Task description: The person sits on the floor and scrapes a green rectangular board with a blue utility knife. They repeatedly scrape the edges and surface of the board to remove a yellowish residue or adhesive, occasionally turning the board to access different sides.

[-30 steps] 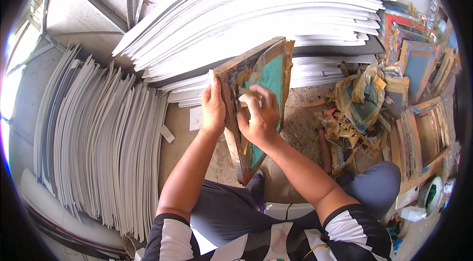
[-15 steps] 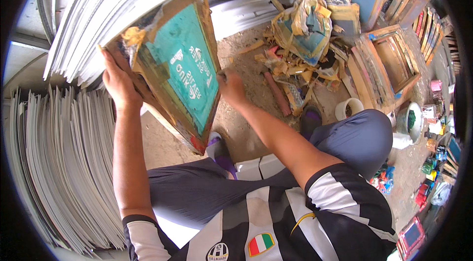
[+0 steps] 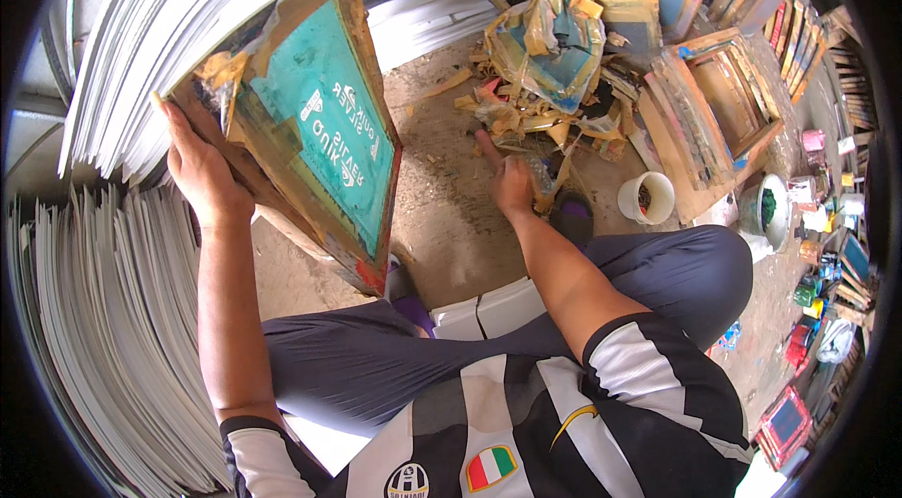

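My left hand point(image 3: 209, 180) grips the left edge of a worn wooden screen-printing frame point(image 3: 376, 258). Its teal mesh point(image 3: 310, 113) bears pale lettering, and brown tape, peeling in places, lines the border. The frame stands tilted, its lower corner near my left foot. Out to the right, apart from the frame, my right hand point(image 3: 513, 186) is closed over the near end of a reddish-brown stick point(image 3: 488, 150) on the floor. The palm hides the rest of that stick.
Torn tape and scraps point(image 3: 554, 56) lie heaped beyond my right hand. A white tub point(image 3: 646, 198) stands near my right knee, with stacked wooden frames point(image 3: 700, 127) behind it. White sheets point(image 3: 113, 319) fill the left side. Paint containers point(image 3: 808, 254) line the far right.
My right hand has left the right edge of the frame and moved right to the reddish-brown stick. The left hand still holds the frame, whose angle is little changed.
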Demonstrator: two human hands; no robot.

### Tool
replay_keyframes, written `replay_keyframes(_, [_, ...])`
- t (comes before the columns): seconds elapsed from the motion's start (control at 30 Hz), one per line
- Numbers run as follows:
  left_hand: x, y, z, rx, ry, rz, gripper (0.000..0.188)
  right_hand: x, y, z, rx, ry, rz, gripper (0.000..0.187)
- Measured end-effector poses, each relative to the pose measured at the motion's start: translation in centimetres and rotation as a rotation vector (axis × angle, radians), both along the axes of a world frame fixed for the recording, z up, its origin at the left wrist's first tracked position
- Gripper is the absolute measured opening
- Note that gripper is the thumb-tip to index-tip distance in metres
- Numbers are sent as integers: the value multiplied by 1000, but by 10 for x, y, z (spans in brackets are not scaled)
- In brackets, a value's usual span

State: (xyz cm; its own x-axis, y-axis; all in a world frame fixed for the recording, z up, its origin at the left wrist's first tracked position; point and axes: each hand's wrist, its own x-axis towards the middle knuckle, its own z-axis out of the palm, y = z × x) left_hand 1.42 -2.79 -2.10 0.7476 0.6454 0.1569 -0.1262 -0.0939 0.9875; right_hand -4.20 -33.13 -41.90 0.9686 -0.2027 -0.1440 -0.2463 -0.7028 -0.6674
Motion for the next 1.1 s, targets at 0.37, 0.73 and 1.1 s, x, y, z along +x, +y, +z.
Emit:
replay_keyframes(0.37, [2,1,-5,-37,-18,-62,61,25,-78,-40,-360,390,-75,19])
replay_keyframes(0.73, [-2,-8,1,-55,-12,-42,46,19,-59,-9,-313,440,-38,21])
replay_keyframes(1.1, [0,14,-13,19,17,-137,67,24,-69,-50,-377,458,-64,39])
